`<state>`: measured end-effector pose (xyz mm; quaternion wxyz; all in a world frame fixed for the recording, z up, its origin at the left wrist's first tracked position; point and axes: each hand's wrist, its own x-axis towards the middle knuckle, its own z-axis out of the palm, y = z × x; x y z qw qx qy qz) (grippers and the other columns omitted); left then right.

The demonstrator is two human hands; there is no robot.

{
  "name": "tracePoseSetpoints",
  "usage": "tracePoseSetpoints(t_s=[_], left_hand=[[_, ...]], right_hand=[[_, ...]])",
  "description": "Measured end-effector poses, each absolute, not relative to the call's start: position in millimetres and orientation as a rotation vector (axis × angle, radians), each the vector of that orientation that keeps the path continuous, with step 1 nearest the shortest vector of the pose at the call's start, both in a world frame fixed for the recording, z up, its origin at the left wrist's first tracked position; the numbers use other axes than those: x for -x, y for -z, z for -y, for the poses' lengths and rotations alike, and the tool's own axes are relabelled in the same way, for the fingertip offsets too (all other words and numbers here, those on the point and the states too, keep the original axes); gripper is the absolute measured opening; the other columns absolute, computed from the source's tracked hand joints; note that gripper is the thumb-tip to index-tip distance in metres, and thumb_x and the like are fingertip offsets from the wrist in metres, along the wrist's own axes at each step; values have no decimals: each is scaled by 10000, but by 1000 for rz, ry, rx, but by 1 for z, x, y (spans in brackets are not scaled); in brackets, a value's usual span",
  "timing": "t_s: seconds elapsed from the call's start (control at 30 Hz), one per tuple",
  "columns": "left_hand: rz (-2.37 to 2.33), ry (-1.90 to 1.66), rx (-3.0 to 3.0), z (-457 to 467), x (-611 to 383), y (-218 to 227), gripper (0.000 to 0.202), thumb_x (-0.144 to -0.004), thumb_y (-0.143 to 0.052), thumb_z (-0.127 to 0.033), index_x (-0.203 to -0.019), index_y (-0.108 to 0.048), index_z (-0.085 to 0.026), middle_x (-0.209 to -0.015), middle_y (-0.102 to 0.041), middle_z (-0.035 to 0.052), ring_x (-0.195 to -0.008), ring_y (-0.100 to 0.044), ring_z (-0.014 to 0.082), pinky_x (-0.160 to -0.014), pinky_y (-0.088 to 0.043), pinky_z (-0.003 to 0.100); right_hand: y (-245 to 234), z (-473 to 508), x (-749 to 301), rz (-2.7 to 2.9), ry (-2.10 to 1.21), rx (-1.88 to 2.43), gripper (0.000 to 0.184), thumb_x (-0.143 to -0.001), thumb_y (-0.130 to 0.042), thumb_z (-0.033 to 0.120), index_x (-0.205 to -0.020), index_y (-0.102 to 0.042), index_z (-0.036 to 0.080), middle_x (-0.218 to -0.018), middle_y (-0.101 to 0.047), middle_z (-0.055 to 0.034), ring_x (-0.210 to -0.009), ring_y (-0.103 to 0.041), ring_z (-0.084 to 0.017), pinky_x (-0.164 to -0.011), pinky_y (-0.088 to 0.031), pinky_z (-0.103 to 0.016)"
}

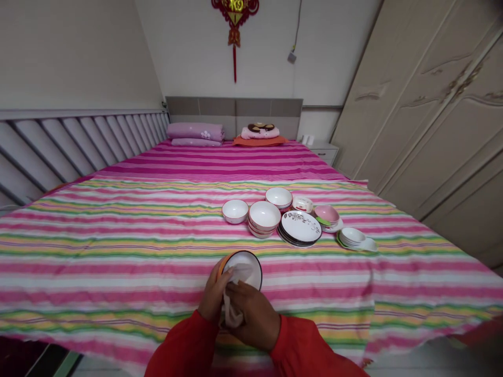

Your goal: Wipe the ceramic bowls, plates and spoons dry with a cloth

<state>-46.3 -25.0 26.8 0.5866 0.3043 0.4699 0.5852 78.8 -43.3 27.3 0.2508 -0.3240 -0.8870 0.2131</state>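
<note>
A bowl (253, 267), white inside with a dark rim and orange outside, is tilted toward me above the striped bedspread. My left hand (213, 294) grips its left side, thumb over the rim. My right hand (253, 311) is closed on a white cloth (232, 314), part of which lies inside the bowl and part hangs below between my hands. The fingertips of the right hand are partly hidden by the cloth. Beyond the bowl stand a stack of white bowls (264, 215) and a stack of dark-rimmed plates (301, 226).
More crockery stands on the bedspread (118, 262): a single bowl (235, 210), a rear bowl (279, 197), a patterned bowl (302, 204), a pink bowl (327, 213) and small white dishes (353, 235). Folded bedding (196, 132) lies at the headboard; a wardrobe (424, 104) is at right.
</note>
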Motion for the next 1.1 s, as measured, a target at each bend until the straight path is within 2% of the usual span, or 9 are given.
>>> tracePoseSetpoints(t_s=[0.13,0.27,0.43,0.5,0.57,0.7,0.83,0.97,1.1], left_hand=[[-1086,-1326,-735,23,47,-21,495,-633,-705,-406,-1040,-591,-149,-926,-680,78,-903,-632,244,-806,-480,343],[-1094,-1296,-687,24,53,-28,566,-617,-715,-422,-1097,-560,-166,-916,-685,66,-804,-647,217,-691,-489,305],[-1036,-1161,-631,27,55,-37,497,-674,-662,-486,-1015,-606,-128,-704,-682,41,-606,-637,184,-523,-442,250],[-962,-1086,-628,28,53,-38,512,-706,-616,-530,-1011,-619,-118,-749,-697,72,-676,-657,213,-565,-468,275],[-917,-1070,-639,28,51,-38,544,-720,-585,-567,-1032,-620,-122,-831,-707,98,-767,-665,238,-639,-494,308],[-810,-1104,-618,26,53,-39,593,-717,-566,-606,-1052,-628,-120,-977,-695,131,-969,-627,274,-831,-483,364],[-589,-1006,-573,23,60,-37,675,-712,-527,-655,-1082,-627,-100,-1093,-655,163,-1136,-531,318,-981,-394,434],[-554,-1086,-587,24,65,-27,620,-654,-679,-538,-1090,-623,-100,-1092,-661,152,-1140,-526,332,-1025,-343,458],[-667,-1157,-515,27,58,-22,585,-678,-666,-520,-1066,-629,-84,-1063,-673,153,-1088,-566,320,-993,-383,440]], right_hand=[[-19,39,-73,2405,-400,1041,715,-685,-643,300,-1330,-379,144,-1325,-462,-147,-1215,-402,-295,-1056,-248,-463],[-11,33,-71,2430,-189,1164,480,-776,-541,158,-1248,-483,94,-1232,-530,-192,-1154,-448,-301,-1016,-295,-489],[-16,33,-77,2445,-429,974,175,-770,-529,113,-893,-644,161,-938,-656,-87,-860,-591,-219,-789,-459,-348],[-23,32,-82,2313,-721,894,76,-766,-563,168,-742,-635,163,-790,-648,-40,-740,-592,-178,-683,-463,-287],[-32,30,-88,2055,-1119,830,126,-749,-619,261,-681,-614,156,-711,-618,-6,-663,-566,-148,-614,-452,-257],[-51,22,-95,1405,-1795,620,326,-627,-743,331,-870,-627,147,-803,-639,2,-740,-578,-160,-701,-475,-292],[-49,14,-98,943,-1894,459,451,-551,-792,276,-954,-619,169,-943,-669,-41,-888,-616,-206,-819,-474,-326],[-29,9,-96,618,-1938,443,291,-602,-775,297,-835,-625,207,-862,-696,-16,-870,-644,-181,-817,-485,-291],[-16,4,-91,391,-1910,545,232,-658,-747,343,-778,-592,218,-806,-695,28,-789,-653,-141,-774,-502,-265]])
